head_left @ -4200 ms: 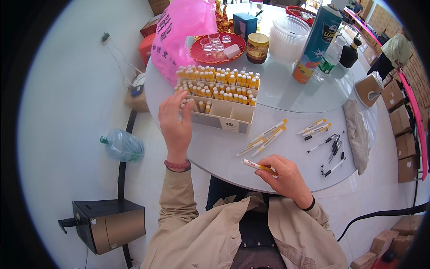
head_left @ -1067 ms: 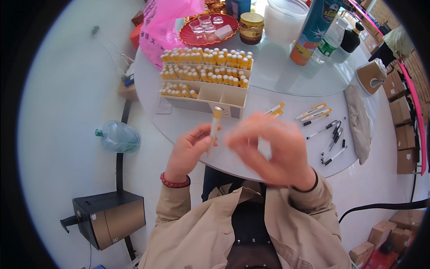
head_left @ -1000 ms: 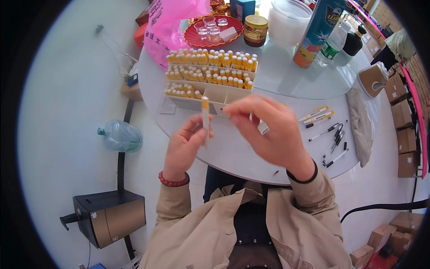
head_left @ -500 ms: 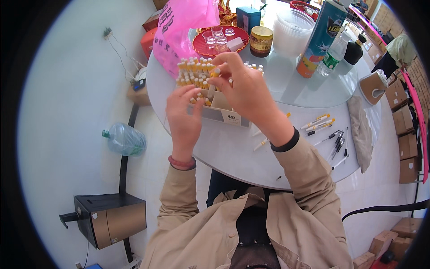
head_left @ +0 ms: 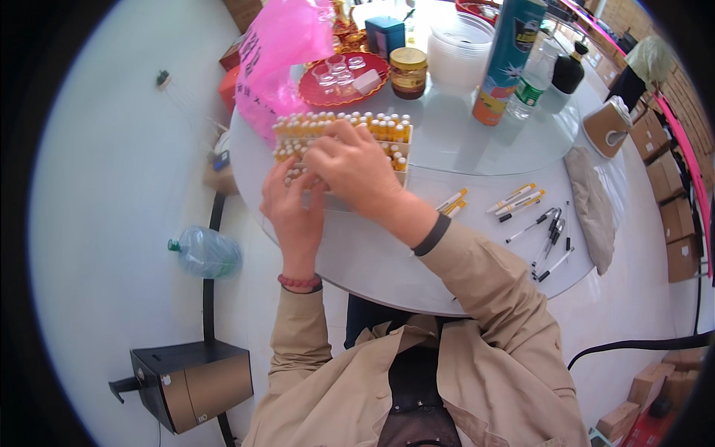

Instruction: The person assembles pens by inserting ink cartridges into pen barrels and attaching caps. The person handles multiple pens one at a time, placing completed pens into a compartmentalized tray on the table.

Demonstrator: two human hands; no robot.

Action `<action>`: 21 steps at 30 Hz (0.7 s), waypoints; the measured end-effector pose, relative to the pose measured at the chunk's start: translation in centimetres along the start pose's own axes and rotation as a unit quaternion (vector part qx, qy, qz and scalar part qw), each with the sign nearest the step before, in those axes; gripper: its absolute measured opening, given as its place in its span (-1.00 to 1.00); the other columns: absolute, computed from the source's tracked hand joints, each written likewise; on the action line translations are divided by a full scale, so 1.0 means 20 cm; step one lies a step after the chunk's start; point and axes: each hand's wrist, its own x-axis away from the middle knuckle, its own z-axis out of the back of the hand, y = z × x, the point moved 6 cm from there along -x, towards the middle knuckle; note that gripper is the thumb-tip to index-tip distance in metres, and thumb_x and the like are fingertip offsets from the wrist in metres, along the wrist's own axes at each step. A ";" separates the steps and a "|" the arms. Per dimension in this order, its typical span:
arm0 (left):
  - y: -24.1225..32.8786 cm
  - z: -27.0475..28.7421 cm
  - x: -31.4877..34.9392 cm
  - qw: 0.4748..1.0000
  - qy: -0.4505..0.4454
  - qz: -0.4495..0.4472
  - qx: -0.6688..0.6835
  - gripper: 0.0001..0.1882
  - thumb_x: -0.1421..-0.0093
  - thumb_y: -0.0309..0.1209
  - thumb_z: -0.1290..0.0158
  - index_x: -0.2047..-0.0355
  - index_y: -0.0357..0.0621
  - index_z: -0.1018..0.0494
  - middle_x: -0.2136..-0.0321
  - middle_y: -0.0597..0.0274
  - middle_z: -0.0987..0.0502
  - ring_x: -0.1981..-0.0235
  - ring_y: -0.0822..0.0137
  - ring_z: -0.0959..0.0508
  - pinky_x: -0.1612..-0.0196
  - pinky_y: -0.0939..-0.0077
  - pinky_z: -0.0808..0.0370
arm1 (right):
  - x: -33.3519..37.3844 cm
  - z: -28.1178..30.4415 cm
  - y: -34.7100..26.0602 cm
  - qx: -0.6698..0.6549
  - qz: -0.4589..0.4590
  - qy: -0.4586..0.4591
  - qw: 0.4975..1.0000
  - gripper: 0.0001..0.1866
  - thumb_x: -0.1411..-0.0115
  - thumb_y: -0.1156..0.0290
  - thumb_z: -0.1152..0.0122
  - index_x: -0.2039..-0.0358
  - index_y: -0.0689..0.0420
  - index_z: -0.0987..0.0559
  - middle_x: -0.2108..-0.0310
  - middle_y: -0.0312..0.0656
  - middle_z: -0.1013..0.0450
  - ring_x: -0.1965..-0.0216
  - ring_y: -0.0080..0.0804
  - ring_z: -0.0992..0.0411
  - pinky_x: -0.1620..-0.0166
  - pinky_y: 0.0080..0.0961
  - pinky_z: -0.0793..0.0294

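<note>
Rows of yellow sticks with round white ends, like pens (head_left: 392, 132), stand upright in a pale divided box (head_left: 404, 177) on the table. My left hand (head_left: 292, 208) is at the box's front left corner, thumb and fingers apart. My right hand (head_left: 357, 173) reaches over the front of the box with its fingers pinched together beside the left fingertips. Whatever lies between the right fingertips is hidden. Both hands cover much of the front compartments. Right of the box lie white and yellow pens (head_left: 515, 198).
Black-capped pens (head_left: 553, 232) and a grey cloth (head_left: 592, 212) lie at the right. Behind the box are a pink bag (head_left: 272, 67), a red tray (head_left: 320, 89) with small cups, a jar (head_left: 408, 73), plastic tubs (head_left: 458, 56), a spray can (head_left: 506, 63) and a bottle (head_left: 530, 88).
My right hand, which had a yellow, white-ended stick in its fingertips, has moved down and left to the front left of the box. My left hand has shifted slightly left. The view has shifted a little.
</note>
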 end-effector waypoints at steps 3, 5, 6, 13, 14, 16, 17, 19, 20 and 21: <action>-0.01 0.00 0.01 1.000 -0.011 0.006 -0.001 -0.75 -0.06 -0.49 -0.28 0.20 -0.05 -0.60 -0.12 0.18 -0.47 -0.21 0.05 -0.39 -0.15 0.11 -0.28 | 0.06 -0.03 -0.03 0.099 0.013 -0.033 0.994 -0.79 -0.02 0.30 -0.25 0.33 0.06 -0.68 0.05 -0.24 -0.48 -0.17 -0.21 -0.27 -0.06 -0.23 -0.26; 0.00 0.00 0.00 1.000 -0.010 0.000 0.010 -0.75 -0.07 -0.49 -0.27 0.19 -0.05 -0.60 -0.12 0.18 -0.47 -0.21 0.04 -0.39 -0.16 0.11 -0.28 | 0.09 -0.01 -0.04 0.112 0.017 -0.033 0.993 -0.74 -0.04 0.30 -0.23 0.25 0.06 -0.70 -0.13 -0.22 -0.38 -0.28 -0.18 -0.16 -0.12 -0.21 -0.15; 0.00 0.00 0.00 1.000 -0.015 -0.004 0.008 -0.71 -0.09 -0.49 -0.26 0.14 -0.05 -0.60 -0.13 0.17 -0.46 -0.21 0.04 -0.38 -0.16 0.11 -0.28 | 0.10 0.01 -0.05 0.110 0.025 -0.020 0.993 -0.75 -0.05 0.30 -0.23 0.25 0.05 -0.70 -0.13 -0.21 -0.38 -0.29 -0.18 -0.15 -0.12 -0.22 -0.15; 0.17 0.07 0.07 0.998 0.027 -0.043 0.042 -0.64 -0.09 -0.52 -0.26 0.06 -0.06 -0.56 -0.06 0.16 -0.48 -0.14 0.07 -0.42 -0.14 0.18 -0.32 | 0.24 0.42 0.18 -0.003 -0.062 -0.021 0.998 -0.79 -0.10 0.53 -0.17 0.22 0.05 -0.61 -0.05 -0.20 -0.46 -0.08 -0.16 -0.42 -0.02 -0.22 -0.40; 0.22 0.07 0.10 0.996 0.022 -0.051 0.076 -0.64 -0.09 -0.52 -0.26 0.07 -0.06 -0.56 -0.05 0.16 -0.48 -0.12 0.08 -0.44 -0.12 0.20 -0.33 | 0.26 0.49 0.24 -0.008 -0.091 -0.031 0.995 -0.79 -0.11 0.55 -0.17 0.22 0.09 -0.61 0.05 -0.18 -0.51 0.01 -0.14 -0.46 0.03 -0.23 -0.43; 0.32 0.02 0.18 0.985 -0.031 -0.066 0.159 -0.62 -0.07 -0.53 -0.29 0.06 -0.09 -0.56 -0.03 0.13 -0.49 -0.08 0.07 -0.46 -0.08 0.24 -0.39 | 0.32 0.61 0.34 0.002 -0.136 -0.061 0.989 -0.83 -0.15 0.55 -0.17 0.23 0.14 -0.60 0.22 -0.11 -0.56 0.16 -0.09 -0.52 0.13 -0.25 -0.49; 0.38 -0.02 0.22 0.972 -0.079 -0.074 0.209 -0.60 -0.05 -0.53 -0.31 0.06 -0.13 -0.56 -0.03 0.09 -0.49 -0.07 0.06 -0.47 -0.06 0.27 -0.43 | 0.35 0.66 0.38 0.018 -0.155 -0.080 0.985 -0.86 -0.18 0.54 -0.18 0.23 0.16 -0.59 0.30 -0.07 -0.57 0.23 -0.07 -0.53 0.18 -0.25 -0.52; 0.49 -0.12 0.29 0.953 -0.170 -0.076 0.239 -0.57 -0.05 -0.51 -0.31 0.03 -0.13 -0.54 -0.05 0.08 -0.48 -0.07 0.04 -0.47 -0.07 0.25 -0.42 | 0.46 0.77 0.45 0.002 -0.243 -0.087 0.966 -0.86 -0.21 0.50 -0.20 0.21 0.18 -0.59 0.32 -0.03 -0.56 0.26 -0.05 -0.54 0.21 -0.26 -0.51; 0.53 -0.16 0.32 0.940 -0.212 -0.079 0.256 -0.56 -0.06 -0.50 -0.32 0.02 -0.13 -0.53 -0.06 0.07 -0.48 -0.07 0.03 -0.47 -0.07 0.24 -0.42 | 0.52 0.83 0.48 -0.005 -0.267 -0.083 0.960 -0.86 -0.22 0.49 -0.21 0.21 0.19 -0.59 0.34 -0.01 -0.56 0.28 -0.04 -0.54 0.23 -0.26 -0.51; 0.55 -0.19 0.34 0.936 -0.229 -0.082 0.253 -0.54 -0.06 -0.49 -0.31 -0.01 -0.12 -0.52 -0.07 0.07 -0.47 -0.08 0.02 -0.46 -0.07 0.23 -0.42 | 0.59 0.89 0.52 0.009 -0.316 -0.079 0.945 -0.85 -0.22 0.48 -0.21 0.19 0.19 -0.59 0.34 0.00 -0.56 0.30 -0.03 -0.54 0.24 -0.26 -0.50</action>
